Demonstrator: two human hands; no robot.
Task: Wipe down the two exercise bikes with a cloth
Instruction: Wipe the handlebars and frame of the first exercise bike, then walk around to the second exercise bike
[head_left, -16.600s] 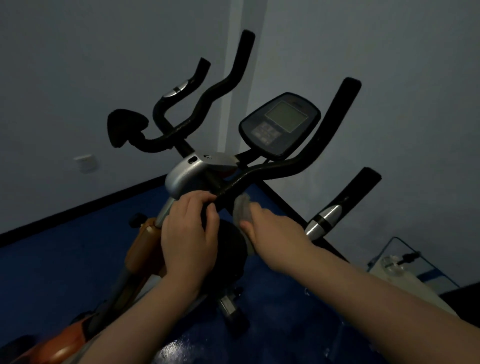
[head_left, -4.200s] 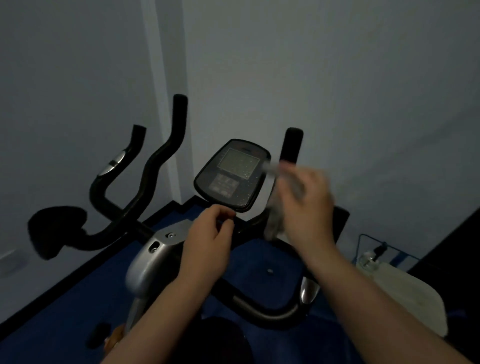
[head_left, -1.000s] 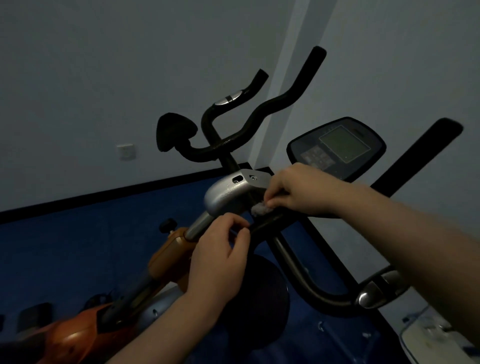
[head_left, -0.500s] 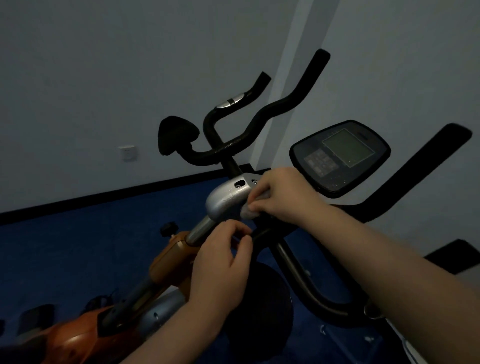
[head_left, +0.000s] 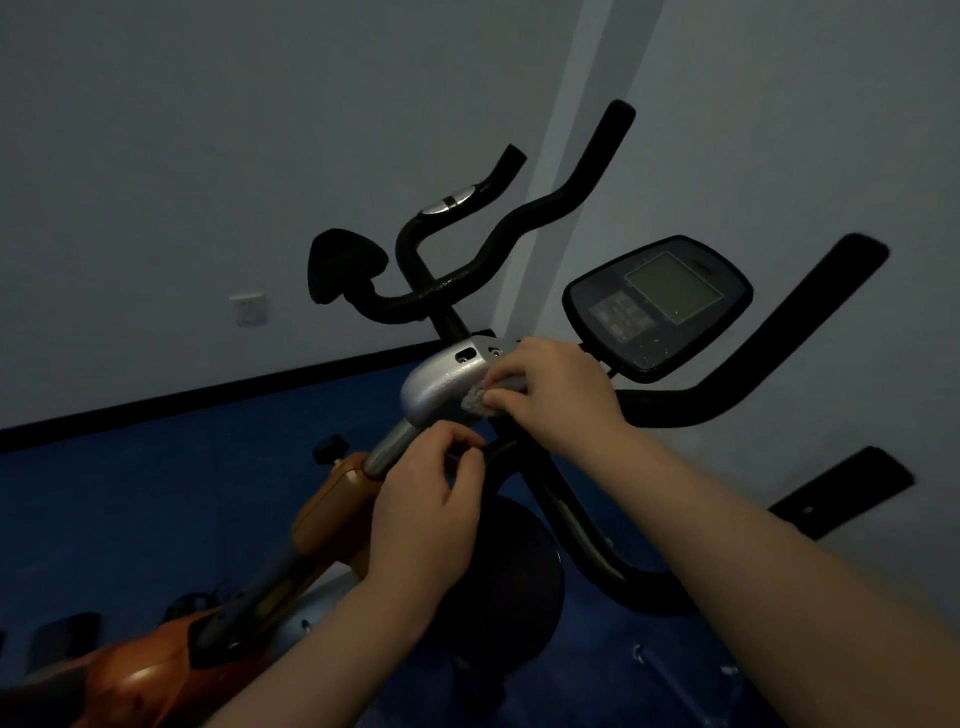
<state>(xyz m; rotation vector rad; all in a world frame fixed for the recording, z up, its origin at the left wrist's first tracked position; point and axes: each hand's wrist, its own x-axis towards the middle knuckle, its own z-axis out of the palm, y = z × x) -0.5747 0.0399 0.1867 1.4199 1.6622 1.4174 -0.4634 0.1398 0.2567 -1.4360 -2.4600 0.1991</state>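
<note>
The right hand (head_left: 553, 387) has its fingers curled round a small grey cloth (head_left: 477, 401), pinching it and pressing it against the silver handlebar bracket (head_left: 441, 384) of the exercise bike (head_left: 332, 514); the left hand (head_left: 426, 512) sits just below, fingers and thumb curled round the dark stem where the black handlebar (head_left: 587, 540) meets the silver post (head_left: 392, 448); the post runs down into the orange frame; the display console (head_left: 657, 306) stands just right of the right hand, tilted toward the camera; a dark round disc lies under the left wrist; behind, a second black handlebar (head_left: 498, 244) rises against the grey wall; the floor is blue.
</note>
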